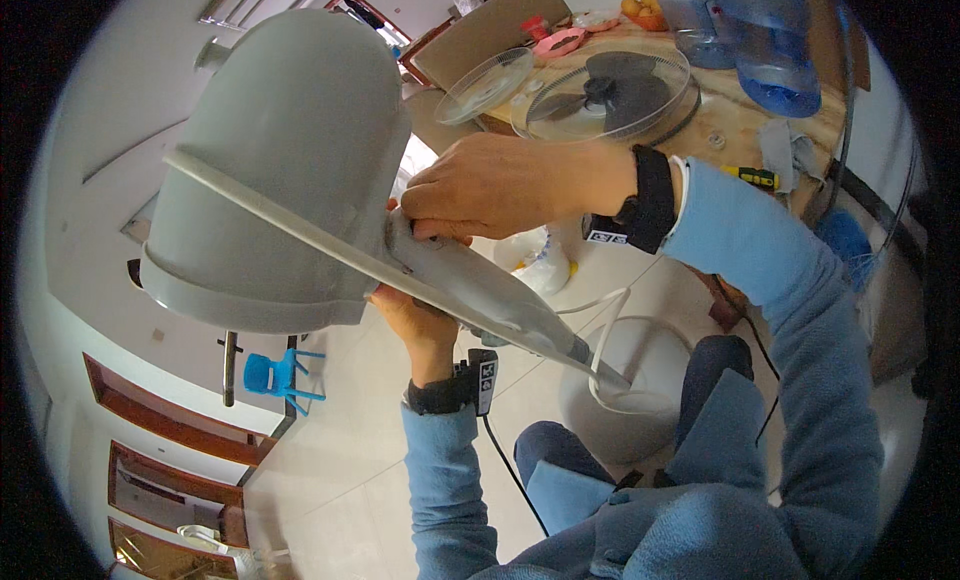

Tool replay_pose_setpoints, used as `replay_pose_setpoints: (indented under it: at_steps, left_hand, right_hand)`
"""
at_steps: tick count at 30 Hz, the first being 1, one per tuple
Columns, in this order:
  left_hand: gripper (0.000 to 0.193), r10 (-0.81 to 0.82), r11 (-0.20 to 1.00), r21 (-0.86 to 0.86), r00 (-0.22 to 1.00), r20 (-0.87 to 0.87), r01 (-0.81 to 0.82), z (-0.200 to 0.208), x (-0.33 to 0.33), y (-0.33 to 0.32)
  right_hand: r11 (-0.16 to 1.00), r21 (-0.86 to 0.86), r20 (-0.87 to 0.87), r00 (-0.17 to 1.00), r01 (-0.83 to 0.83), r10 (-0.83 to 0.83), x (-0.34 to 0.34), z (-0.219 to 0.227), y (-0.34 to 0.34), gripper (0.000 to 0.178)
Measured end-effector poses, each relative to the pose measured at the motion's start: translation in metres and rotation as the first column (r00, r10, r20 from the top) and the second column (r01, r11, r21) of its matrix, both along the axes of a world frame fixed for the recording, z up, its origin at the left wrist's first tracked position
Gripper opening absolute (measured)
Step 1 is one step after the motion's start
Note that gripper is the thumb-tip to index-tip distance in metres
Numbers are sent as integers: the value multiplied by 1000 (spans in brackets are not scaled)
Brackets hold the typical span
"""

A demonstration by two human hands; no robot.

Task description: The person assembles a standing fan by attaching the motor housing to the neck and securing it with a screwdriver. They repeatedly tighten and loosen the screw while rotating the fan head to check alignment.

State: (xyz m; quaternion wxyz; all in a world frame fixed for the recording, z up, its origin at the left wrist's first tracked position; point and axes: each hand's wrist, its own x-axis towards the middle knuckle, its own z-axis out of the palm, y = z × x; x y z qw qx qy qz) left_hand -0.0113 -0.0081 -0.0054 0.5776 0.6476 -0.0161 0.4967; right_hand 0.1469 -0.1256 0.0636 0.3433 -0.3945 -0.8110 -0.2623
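A grey fan body, bare of its blade, leans up to the left with its rounded motor housing [290, 110] high. Its neck [470, 285] runs down to a round pale base [635, 420] between my legs. My right hand [490, 185] is closed at the joint below the housing, fingertips pinched against the neck; anything small between them is hidden. My left hand [415, 330] is wrapped round the neck's underside, its fingers mostly hidden behind it. A pale cord [610, 345] hangs along the neck's lower end.
On the wooden table [735, 165] lie a dark fan blade [625, 90] in its round guard, another guard [485, 85], a yellow-black screwdriver [750, 178] and a grey cloth [785, 150]. Blue water jugs [780, 75] stand at the back right. A blue chair [280, 375] is far left.
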Motion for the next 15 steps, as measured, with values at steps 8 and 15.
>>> replay_pose_setpoints:
  at_steps: [8, 15]
  left_hand:
    - [83, -180, 983, 29, 980, -83, 183, 7, -4, -3]
    - [92, 12, 999, 37, 1000, -11, -11, 11, 12, -24]
  right_hand:
    - [974, -135, -437, 893, -182, 106, 9, -22, -10, 31]
    - [986, -16, -562, 817, -164, 127, -3, -41, -6, 25]
